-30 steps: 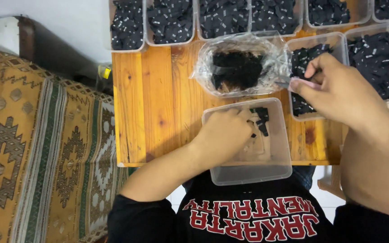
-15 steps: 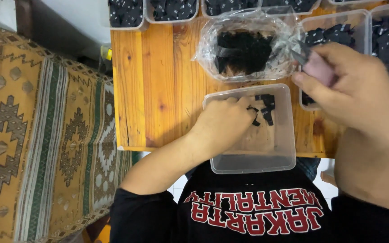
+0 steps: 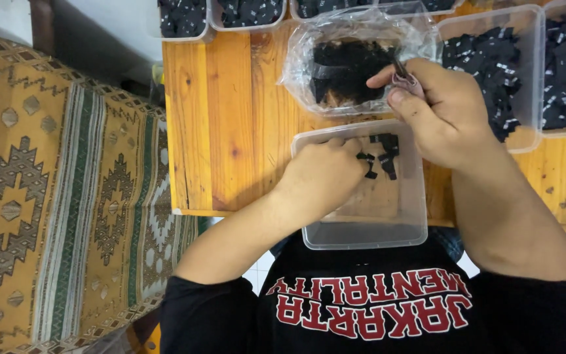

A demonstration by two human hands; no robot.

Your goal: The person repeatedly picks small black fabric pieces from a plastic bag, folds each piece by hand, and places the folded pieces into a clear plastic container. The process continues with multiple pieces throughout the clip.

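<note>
Left hand (image 3: 325, 172): rests inside the clear plastic tub (image 3: 361, 226), fingers curled shut around a small black piece (image 3: 366, 157) at their tips.
Right hand (image 3: 437, 108): closed around thin metal tweezers (image 3: 402, 72), whose tips point into the clear plastic bag (image 3: 309, 59).
Tub: sits at the near edge of the wooden counter (image 3: 224, 124), partly overhanging it; a few black pieces (image 3: 386, 152) lie in its far part, just beside the left fingertips.
Bag: lies open just beyond the tub, holding a dark heap of black parts (image 3: 342, 75).
Other tubs (image 3: 525, 72): stand along the far and right side, filled with small black pieces.
Left of counter: a patterned woven rug (image 3: 54, 196).
</note>
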